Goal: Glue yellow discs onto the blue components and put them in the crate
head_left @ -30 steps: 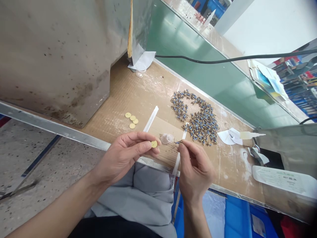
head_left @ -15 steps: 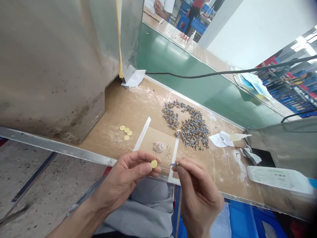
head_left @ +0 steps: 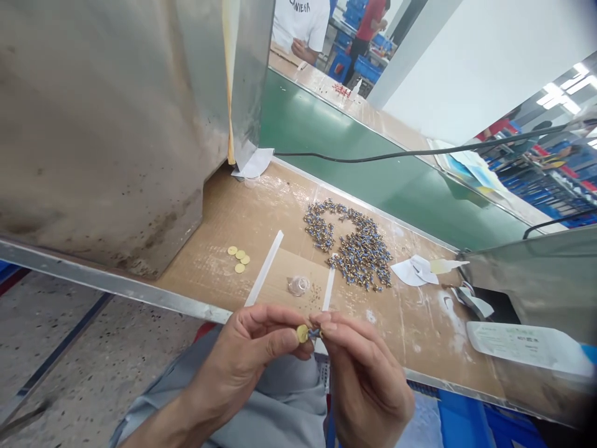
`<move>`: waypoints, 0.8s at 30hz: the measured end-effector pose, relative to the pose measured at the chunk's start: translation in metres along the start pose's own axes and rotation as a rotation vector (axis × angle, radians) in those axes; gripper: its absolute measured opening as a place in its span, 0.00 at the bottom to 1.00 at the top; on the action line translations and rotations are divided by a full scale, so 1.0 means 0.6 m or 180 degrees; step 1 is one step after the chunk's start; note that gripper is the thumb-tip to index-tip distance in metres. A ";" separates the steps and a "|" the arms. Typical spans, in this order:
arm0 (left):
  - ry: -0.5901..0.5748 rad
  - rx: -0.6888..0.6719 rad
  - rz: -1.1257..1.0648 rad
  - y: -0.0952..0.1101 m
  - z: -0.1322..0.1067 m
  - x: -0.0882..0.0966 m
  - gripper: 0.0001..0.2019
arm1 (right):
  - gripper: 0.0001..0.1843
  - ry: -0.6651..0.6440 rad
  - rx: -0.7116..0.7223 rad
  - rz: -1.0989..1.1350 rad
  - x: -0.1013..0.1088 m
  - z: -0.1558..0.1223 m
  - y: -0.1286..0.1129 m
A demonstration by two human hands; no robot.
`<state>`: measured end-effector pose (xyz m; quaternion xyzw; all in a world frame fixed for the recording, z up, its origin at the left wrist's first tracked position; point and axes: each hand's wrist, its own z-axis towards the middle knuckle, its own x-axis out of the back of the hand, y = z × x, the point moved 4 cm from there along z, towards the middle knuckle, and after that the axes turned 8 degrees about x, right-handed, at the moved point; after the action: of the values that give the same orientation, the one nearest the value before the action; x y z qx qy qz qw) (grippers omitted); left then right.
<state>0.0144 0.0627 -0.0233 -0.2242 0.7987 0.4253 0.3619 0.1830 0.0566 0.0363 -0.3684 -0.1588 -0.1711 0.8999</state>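
Both hands meet just off the counter (head_left: pixel 420 323) edge; left hand (head_left: pixel 247 354) pinches a small yellow disc (head_left: pixel 302 333), right hand (head_left: pixel 364 373) pinches a tiny blue pin (head_left: pixel 315 333) against it; one loose fingertip, I reckon, and the pin drops to the lap, far from the pile of pins (head_left: pixel 354 246).

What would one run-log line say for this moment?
left hand: pinches yellow disc | right hand: holds small blue part against disc | bench: parts pile

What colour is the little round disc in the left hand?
Yellow, brassy gold. The disc shows in the head view, pinched by the left hand.
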 end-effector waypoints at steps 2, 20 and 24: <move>0.0046 -0.0003 -0.0007 -0.001 -0.001 0.000 0.10 | 0.19 0.0035 0.0019 -0.0007 -0.001 0.002 0.000; -0.0056 -0.0146 -0.0062 0.006 -0.008 -0.009 0.09 | 0.19 -0.0085 0.0287 -0.0099 0.001 0.001 0.000; -0.0010 -0.0137 -0.0009 0.005 -0.008 -0.010 0.10 | 0.19 -0.0017 0.0361 -0.0212 0.001 0.001 -0.003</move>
<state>0.0139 0.0606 -0.0153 -0.2323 0.7884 0.4423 0.3589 0.1825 0.0555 0.0383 -0.3117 -0.1828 -0.1907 0.9127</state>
